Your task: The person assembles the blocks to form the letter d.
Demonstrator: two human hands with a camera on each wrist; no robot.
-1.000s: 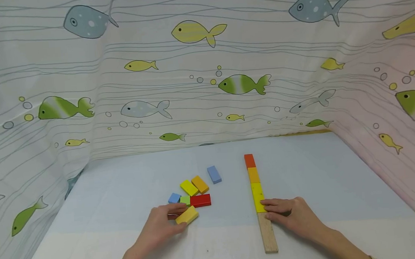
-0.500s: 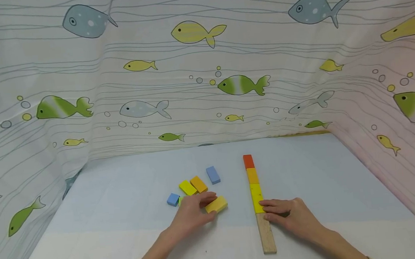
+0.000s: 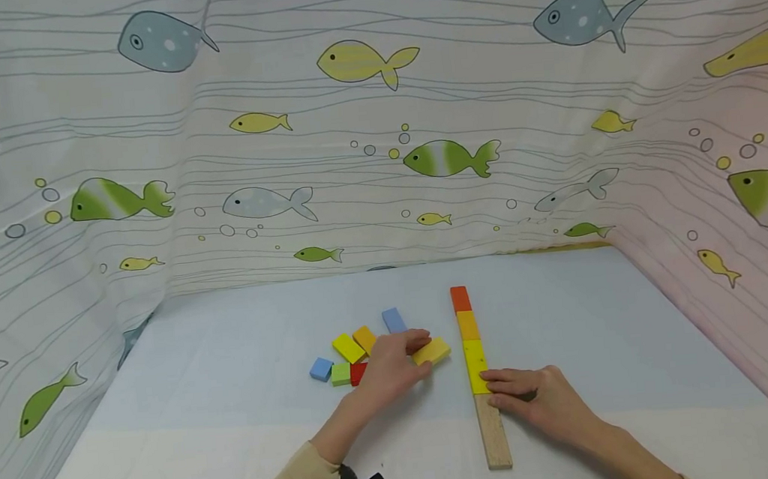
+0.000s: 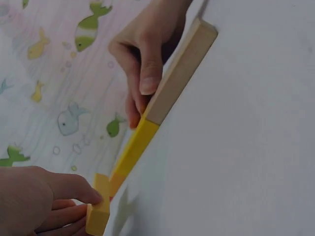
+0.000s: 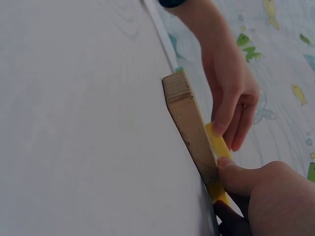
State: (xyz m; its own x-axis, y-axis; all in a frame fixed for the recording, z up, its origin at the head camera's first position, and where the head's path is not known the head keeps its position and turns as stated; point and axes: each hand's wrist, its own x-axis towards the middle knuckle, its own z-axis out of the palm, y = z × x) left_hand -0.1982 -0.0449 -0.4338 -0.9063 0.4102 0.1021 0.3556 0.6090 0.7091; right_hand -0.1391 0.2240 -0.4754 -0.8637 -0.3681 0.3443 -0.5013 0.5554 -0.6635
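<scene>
Between thumb and fingers my left hand (image 3: 389, 371) pinches a light yellow wooden block (image 3: 432, 351), which shows tilted in the left wrist view. To its right a straight row of blocks runs away from me: a long bare-wood block (image 3: 493, 434) nearest, then a yellow block (image 3: 474, 356), an orange block (image 3: 468, 326) and a red-orange block (image 3: 460, 299) at the far end. My right hand (image 3: 547, 399) rests beside the row, its thumb and fingertips touching the right side where the wood and yellow blocks meet.
Loose blocks lie left of and behind my left hand: a small blue block (image 3: 321, 369), a green block (image 3: 340, 374), a partly hidden red block (image 3: 358, 374), a yellow one, an orange one and a longer blue block (image 3: 394, 320). Fish-patterned cloth (image 3: 358, 249) rises behind the table.
My left hand has carried the light yellow block rightward and a little away from me, from beside the loose blocks toward the row. The right hand stays at the row.
</scene>
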